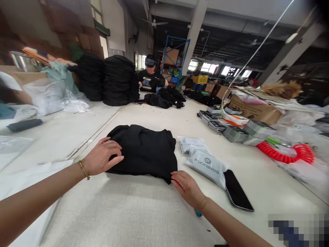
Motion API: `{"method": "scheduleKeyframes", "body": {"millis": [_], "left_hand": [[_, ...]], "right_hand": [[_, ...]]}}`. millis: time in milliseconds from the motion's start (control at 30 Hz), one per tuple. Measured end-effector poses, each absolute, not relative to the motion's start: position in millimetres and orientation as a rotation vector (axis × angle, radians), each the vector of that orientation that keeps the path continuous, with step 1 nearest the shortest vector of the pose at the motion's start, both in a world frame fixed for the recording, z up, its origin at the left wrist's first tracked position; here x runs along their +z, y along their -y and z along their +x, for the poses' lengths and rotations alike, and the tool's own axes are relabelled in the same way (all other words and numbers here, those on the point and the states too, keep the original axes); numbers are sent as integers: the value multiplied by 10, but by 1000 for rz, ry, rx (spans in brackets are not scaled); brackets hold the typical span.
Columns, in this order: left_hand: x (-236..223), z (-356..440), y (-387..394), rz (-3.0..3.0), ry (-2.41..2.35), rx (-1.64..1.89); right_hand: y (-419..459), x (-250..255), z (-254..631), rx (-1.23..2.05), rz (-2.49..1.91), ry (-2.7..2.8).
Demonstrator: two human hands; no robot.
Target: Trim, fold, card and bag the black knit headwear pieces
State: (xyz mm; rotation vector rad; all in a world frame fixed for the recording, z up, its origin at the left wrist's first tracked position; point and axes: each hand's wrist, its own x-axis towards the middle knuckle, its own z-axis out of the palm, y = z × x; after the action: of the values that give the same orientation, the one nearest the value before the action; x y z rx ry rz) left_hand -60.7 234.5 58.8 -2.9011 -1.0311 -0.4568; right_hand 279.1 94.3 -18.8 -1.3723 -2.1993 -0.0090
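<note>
A folded black garment lies on the white table in front of me, its top uneven with soft creases. My left hand, with a bracelet at the wrist, rests on the garment's left end, thumb apart from the fingers. At the near right corner, my right hand pinches the edge of the cloth between thumb and fingers. Just right of the garment lies a white packet printed ROCKBROS, overlapping a second packet. A dark-screened phone touches the front packet's right end.
Stacks of small dark boxes and a red coiled hose lie to the right. Tall black fabric piles stand at back left. Across the table a person sits behind loose black cloth. Clear plastic sheets lie at left.
</note>
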Motion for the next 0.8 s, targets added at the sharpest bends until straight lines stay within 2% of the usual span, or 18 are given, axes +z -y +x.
{"method": "scheduleKeyframes", "body": {"millis": [133,233,333,433,533,667,800], "left_hand": [[488,45,-2464,-2792,1176,-497],[238,393,-2687,-2684,1441,-375],[-45,493,-2894,-2634,1682,-225],[-178,470,-3003,-2641,1721,-163],[-74,472,-3026,-2699,1730,-57],[200,448,-2815,-2741,1680,9],[245,192,-2110,-2963,1442,-218]], "right_hand": [[-902,-154,3041,-143,-1472,2229],[-915,-168,3416,-343,-1828,2138],[-909,-278,3810,-521,-2149,2074],[-883,-430,4050,-699,-2155,2198],[-889,-516,4114,-830,-2016,2296],[-955,-439,4126,-823,-1930,2285],[-959,-70,4105,-789,-1938,2055]]}}
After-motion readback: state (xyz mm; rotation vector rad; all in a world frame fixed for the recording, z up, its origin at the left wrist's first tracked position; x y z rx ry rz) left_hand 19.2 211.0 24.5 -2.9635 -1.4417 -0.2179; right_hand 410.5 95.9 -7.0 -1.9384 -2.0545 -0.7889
